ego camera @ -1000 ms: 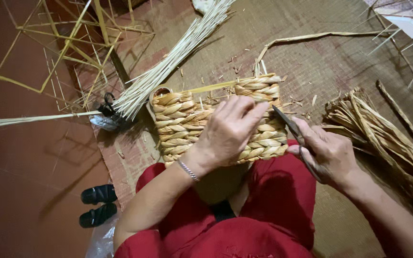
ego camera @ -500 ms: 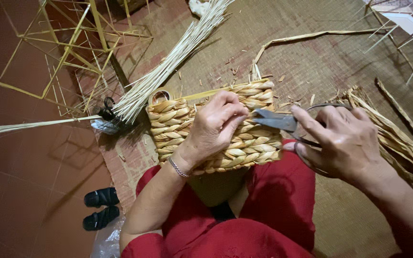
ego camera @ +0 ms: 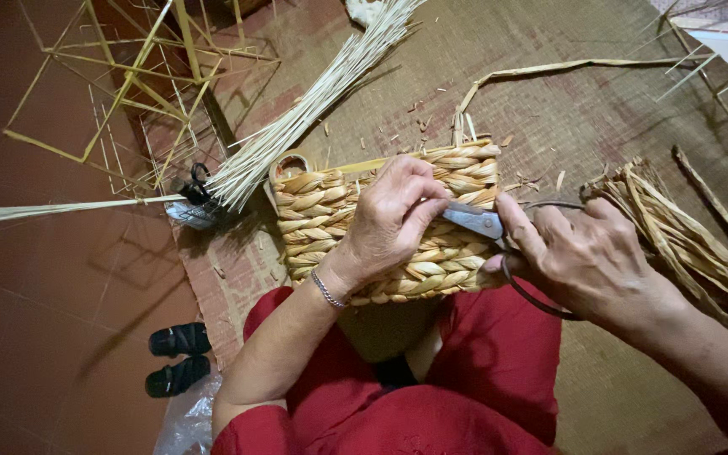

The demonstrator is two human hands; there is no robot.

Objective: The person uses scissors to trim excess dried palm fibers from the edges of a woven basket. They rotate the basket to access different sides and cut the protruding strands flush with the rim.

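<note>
Two hands work one woven basket (ego camera: 381, 227), propped on the red-clad lap so its side faces up. Left hand (ego camera: 389, 219) presses on the weave, fingers pinching a strand to steady it. Right hand (ego camera: 587, 257) grips scissors (ego camera: 478, 221), blades laid against the weave beside that pinch. Loose fibre bundle (ego camera: 693, 244) lies right, on the mat (ego camera: 499, 109).

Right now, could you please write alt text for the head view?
A person's left hand steadies a woven straw basket on their lap while the right hand works metal scissors against it. Loose straw bundles lie on a woven mat.
</note>
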